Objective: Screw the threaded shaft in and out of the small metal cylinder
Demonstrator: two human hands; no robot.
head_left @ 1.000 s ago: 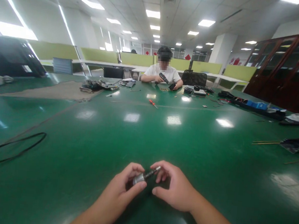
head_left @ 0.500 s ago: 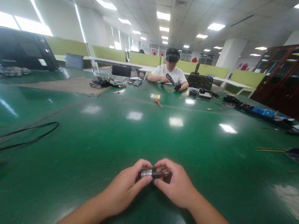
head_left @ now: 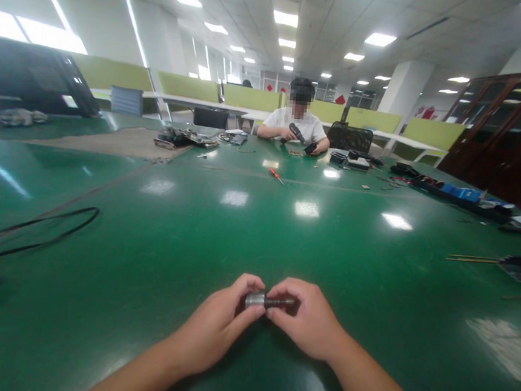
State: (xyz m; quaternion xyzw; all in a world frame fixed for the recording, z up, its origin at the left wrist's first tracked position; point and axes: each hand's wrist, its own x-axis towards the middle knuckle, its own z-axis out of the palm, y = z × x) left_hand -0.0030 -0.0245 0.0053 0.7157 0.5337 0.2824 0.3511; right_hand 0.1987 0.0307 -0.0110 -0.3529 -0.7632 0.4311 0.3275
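Metal part now level; silver w/ dark tip.

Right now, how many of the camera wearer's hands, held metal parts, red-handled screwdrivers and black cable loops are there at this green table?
Wearer's hands: 2, the left hand and the right hand
Small metal part, pinched between both hands: 1
Red-handled screwdriver: 1
Black cable loop: 1
Total: 5
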